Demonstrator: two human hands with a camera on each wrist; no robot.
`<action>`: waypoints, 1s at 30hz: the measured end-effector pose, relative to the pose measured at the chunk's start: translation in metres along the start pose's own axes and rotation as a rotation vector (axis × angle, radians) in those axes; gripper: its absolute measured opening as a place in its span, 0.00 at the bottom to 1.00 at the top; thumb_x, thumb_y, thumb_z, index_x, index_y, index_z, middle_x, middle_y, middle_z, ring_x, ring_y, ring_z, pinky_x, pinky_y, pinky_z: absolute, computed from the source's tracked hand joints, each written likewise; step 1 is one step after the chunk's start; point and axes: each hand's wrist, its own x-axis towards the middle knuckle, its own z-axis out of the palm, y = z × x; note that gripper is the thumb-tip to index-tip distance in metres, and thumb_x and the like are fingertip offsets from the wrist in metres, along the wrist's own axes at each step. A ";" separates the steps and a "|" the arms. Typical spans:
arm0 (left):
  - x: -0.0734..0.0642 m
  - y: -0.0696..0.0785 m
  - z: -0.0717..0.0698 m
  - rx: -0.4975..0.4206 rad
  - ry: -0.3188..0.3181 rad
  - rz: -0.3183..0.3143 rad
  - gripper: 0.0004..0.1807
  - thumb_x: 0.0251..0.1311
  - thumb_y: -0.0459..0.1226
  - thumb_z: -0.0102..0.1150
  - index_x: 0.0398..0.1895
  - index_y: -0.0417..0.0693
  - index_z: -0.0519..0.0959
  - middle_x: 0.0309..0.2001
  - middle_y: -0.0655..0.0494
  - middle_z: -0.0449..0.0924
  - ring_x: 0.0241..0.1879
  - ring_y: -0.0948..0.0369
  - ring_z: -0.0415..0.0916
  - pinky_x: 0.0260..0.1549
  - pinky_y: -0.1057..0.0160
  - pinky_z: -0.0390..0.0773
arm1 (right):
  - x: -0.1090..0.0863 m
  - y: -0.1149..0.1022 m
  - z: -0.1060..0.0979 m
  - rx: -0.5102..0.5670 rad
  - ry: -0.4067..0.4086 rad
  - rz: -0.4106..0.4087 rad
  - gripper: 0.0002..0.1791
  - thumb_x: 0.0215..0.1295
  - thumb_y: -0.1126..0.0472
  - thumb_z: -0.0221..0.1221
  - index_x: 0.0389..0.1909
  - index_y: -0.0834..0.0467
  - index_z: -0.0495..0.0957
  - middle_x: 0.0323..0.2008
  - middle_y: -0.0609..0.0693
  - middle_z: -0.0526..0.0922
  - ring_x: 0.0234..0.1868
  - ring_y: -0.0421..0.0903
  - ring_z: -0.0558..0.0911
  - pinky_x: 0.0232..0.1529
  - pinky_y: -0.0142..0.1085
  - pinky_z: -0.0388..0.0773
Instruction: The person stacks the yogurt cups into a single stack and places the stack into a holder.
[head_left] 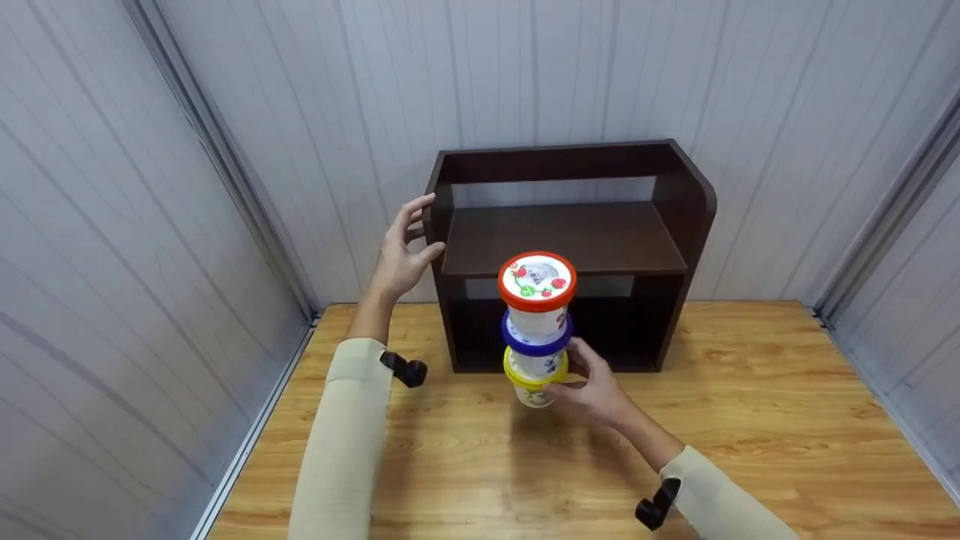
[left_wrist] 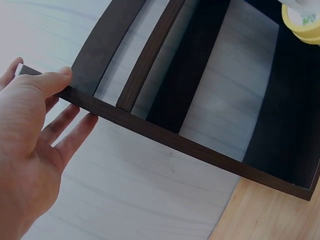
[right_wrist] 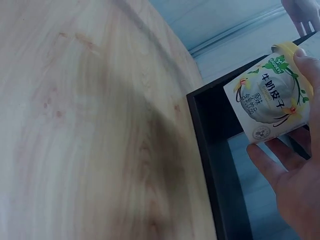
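Observation:
My right hand point(head_left: 600, 390) grips the lowest of three stacked yogurt tubs, the yellow-lidded one point(head_left: 534, 396), with thumb and fingers around its side. On it sits a blue-lidded tub point(head_left: 538, 366), topped by a red-lidded tub point(head_left: 537, 318) with berries printed on its lid. The stack stands upright in front of a dark brown two-tier shelf point(head_left: 570, 232), above the wooden surface. In the right wrist view, the yellow-lidded tub point(right_wrist: 270, 95) shows printed Chinese lettering and flowers. My left hand point(head_left: 405, 259) pinches the shelf's left side panel point(left_wrist: 125, 117) near its upper front edge, thumb inside, fingers outside.
The shelf stands at the back of a wood-grain tabletop point(head_left: 465, 465), near the pale panelled back wall point(head_left: 390, 75). Side walls point(head_left: 105, 225) enclose the left and right. Black wrist cameras point(head_left: 405, 369) are strapped on both sleeves.

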 end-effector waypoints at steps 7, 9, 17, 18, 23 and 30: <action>-0.002 0.001 -0.001 -0.006 0.002 -0.009 0.40 0.72 0.20 0.67 0.85 0.44 0.67 0.83 0.40 0.68 0.81 0.43 0.71 0.77 0.39 0.79 | 0.009 -0.013 -0.009 -0.009 -0.014 -0.060 0.44 0.68 0.66 0.77 0.80 0.67 0.67 0.73 0.73 0.79 0.63 0.32 0.86 0.64 0.37 0.89; -0.002 0.001 -0.001 -0.008 0.001 -0.012 0.40 0.72 0.20 0.67 0.85 0.44 0.67 0.84 0.41 0.67 0.81 0.42 0.70 0.76 0.39 0.80 | 0.011 -0.016 -0.012 -0.017 -0.016 -0.068 0.43 0.69 0.66 0.77 0.80 0.67 0.66 0.74 0.72 0.79 0.65 0.36 0.87 0.65 0.37 0.88; -0.001 0.000 0.001 -0.010 -0.002 -0.020 0.40 0.73 0.20 0.66 0.85 0.45 0.66 0.83 0.39 0.68 0.81 0.40 0.71 0.76 0.37 0.80 | 0.020 -0.033 -0.023 -0.070 0.016 -0.052 0.43 0.69 0.67 0.77 0.80 0.63 0.68 0.74 0.67 0.81 0.72 0.60 0.85 0.65 0.41 0.88; -0.001 0.000 0.002 -0.005 -0.004 -0.028 0.40 0.73 0.21 0.66 0.85 0.46 0.66 0.82 0.39 0.69 0.80 0.40 0.72 0.75 0.37 0.81 | 0.021 -0.035 -0.024 -0.072 0.020 -0.048 0.43 0.69 0.67 0.77 0.81 0.62 0.68 0.74 0.66 0.81 0.73 0.60 0.85 0.65 0.41 0.88; 0.000 0.004 0.002 0.018 -0.020 -0.076 0.41 0.74 0.21 0.66 0.86 0.50 0.66 0.80 0.38 0.71 0.76 0.37 0.77 0.71 0.35 0.84 | 0.027 -0.045 -0.028 -0.080 0.028 -0.036 0.43 0.70 0.67 0.76 0.82 0.61 0.68 0.74 0.66 0.81 0.74 0.63 0.84 0.64 0.40 0.88; 0.003 0.008 0.001 0.060 -0.043 -0.090 0.41 0.76 0.22 0.64 0.87 0.53 0.64 0.82 0.39 0.69 0.77 0.37 0.76 0.73 0.35 0.82 | 0.035 -0.057 -0.033 -0.098 0.043 -0.053 0.43 0.70 0.67 0.76 0.82 0.61 0.68 0.74 0.65 0.82 0.72 0.62 0.85 0.62 0.39 0.89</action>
